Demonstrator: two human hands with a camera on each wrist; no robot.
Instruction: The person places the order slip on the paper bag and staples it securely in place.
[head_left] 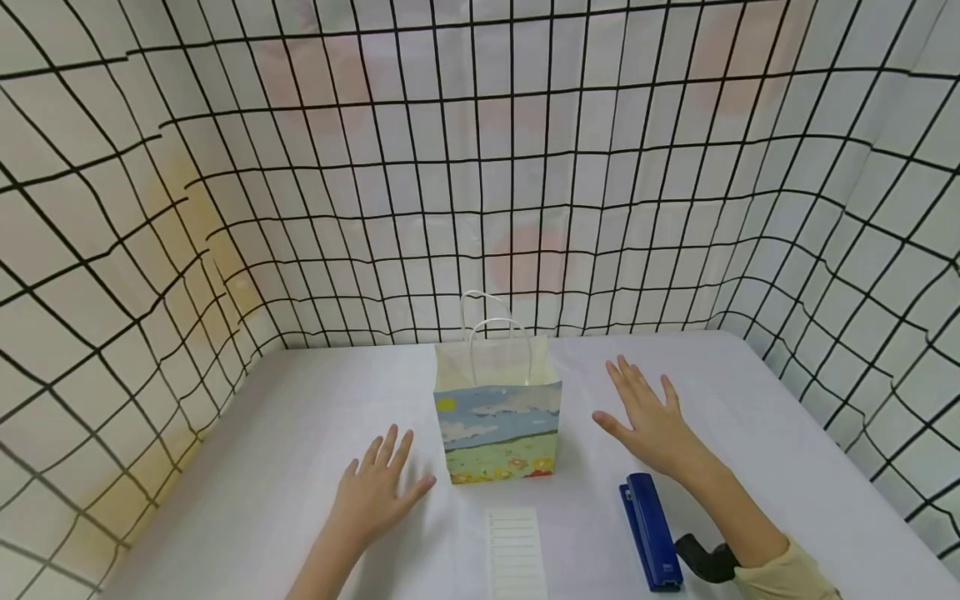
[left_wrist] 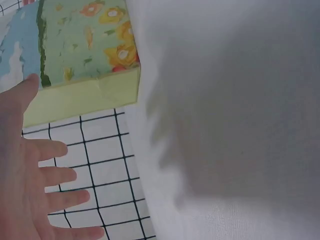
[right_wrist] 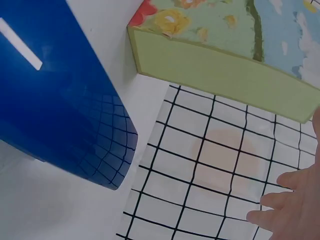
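Observation:
A small paper gift bag [head_left: 498,433] with a painted meadow and sky stands upright in the middle of the table, its white handles raised. To its left hovers my left hand [head_left: 375,496], fingers spread and holding nothing; the left wrist view shows the thumb overlapping the bag's side [left_wrist: 85,95]. My right hand [head_left: 652,425] is to the right of the bag, fingers straight and spread. Below that hand a blue stapler [head_left: 651,533] lies on the table, and it looms large in the right wrist view. A lined paper slip [head_left: 516,550] lies in front of the bag.
White cloth covers the table [head_left: 300,433]. Walls of white sheet with a black grid [head_left: 510,183] enclose the back and both sides. A black strap-like piece [head_left: 705,558] sits at the right wrist, near a beige sleeve [head_left: 787,571].

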